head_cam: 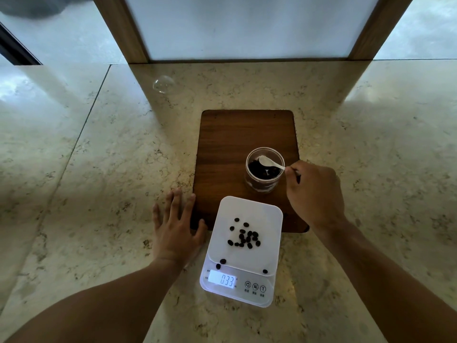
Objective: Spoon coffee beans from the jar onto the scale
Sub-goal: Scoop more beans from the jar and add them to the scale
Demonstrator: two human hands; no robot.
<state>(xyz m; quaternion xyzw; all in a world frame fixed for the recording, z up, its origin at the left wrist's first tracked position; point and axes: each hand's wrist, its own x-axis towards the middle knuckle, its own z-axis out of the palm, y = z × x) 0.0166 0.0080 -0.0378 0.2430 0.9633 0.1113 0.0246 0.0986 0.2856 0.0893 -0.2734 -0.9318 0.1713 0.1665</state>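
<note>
A white digital scale (243, 251) sits at the near centre of a pale marble counter (99, 169), its far edge overlapping the near edge of a dark wooden board (237, 134). A loose cluster of dark coffee beans (244, 237) lies on the weighing platform, with three stray beans nearer the lit display (221, 279), two at the platform's near left and one at its near right; the display reads 033. On the board, just beyond the scale and towards its right side, stands an open clear jar (264, 172) with more dark beans in its bottom. The right hand (314, 191) is just right of the jar, fingers curled in and pinching the handle end of a small white spoon (270, 163); the spoon's bowl reaches leftward over the jar's mouth and looks empty, though it is small in the view. The left hand (176, 231) rests palm-down on the counter just left of the scale, fingers spread wide and holding nothing, with the thumb tip at the near left corner of the board. Far to the left on the counter lies a small clear dome-shaped lid (163, 84), well apart from everything else
</note>
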